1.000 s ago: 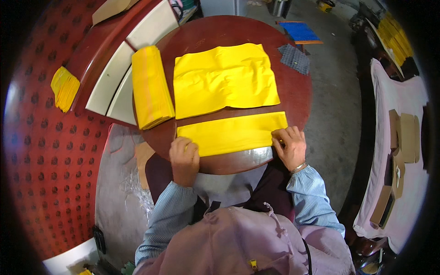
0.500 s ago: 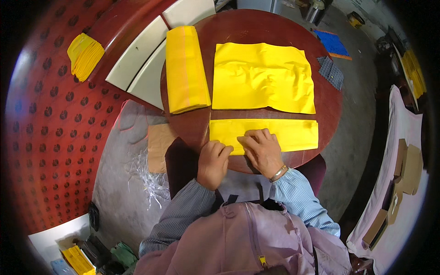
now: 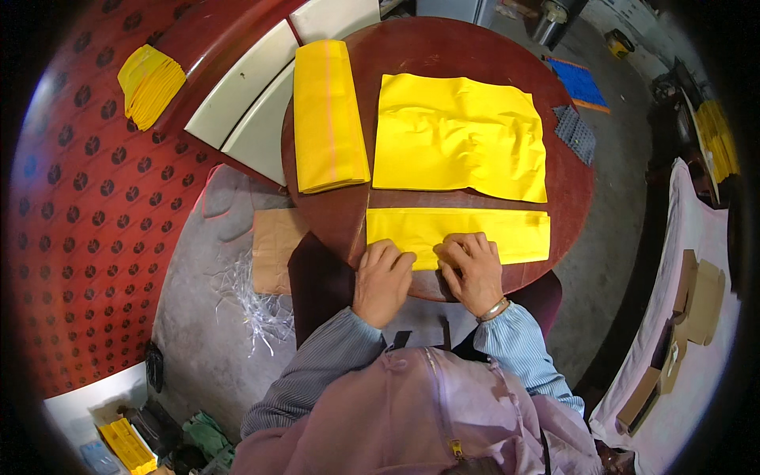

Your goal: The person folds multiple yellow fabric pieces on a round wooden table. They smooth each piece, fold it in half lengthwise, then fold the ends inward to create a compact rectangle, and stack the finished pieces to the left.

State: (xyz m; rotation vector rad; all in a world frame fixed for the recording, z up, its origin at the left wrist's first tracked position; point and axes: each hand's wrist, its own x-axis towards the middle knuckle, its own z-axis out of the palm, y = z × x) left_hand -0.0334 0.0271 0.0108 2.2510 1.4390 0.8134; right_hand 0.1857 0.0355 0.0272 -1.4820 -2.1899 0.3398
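A long folded yellow sheet (image 3: 412, 224), fabric-like, lies along the near edge of the round dark-red table. At its near left corner my left hand (image 3: 385, 277) is closed, with bent fingers on the edge. My right hand (image 3: 473, 273), with a bracelet at the wrist, grips the same near edge around the middle; its thumb tip is partly hidden. Just beyond lies a wrinkled, wide yellow sheet (image 3: 459, 134), spread flat. To its left is a thick folded yellow stack (image 3: 331, 119) with a pinkish stripe. Neither hand touches these two.
The round table (image 3: 427, 47) carries a grey textured piece (image 3: 574, 134) at its right rim. More folded yellow pieces (image 3: 150, 87) rest on the red patterned surface at left. Brown paper (image 3: 275, 249) and clear plastic strips (image 3: 265, 309) lie on the floor. Open cardboard boxes (image 3: 701, 301) stand at right.
My right hand has slid right and nearer along the folded sheet, down to its near edge. My left hand has shifted slightly right. The whole view has moved a little.
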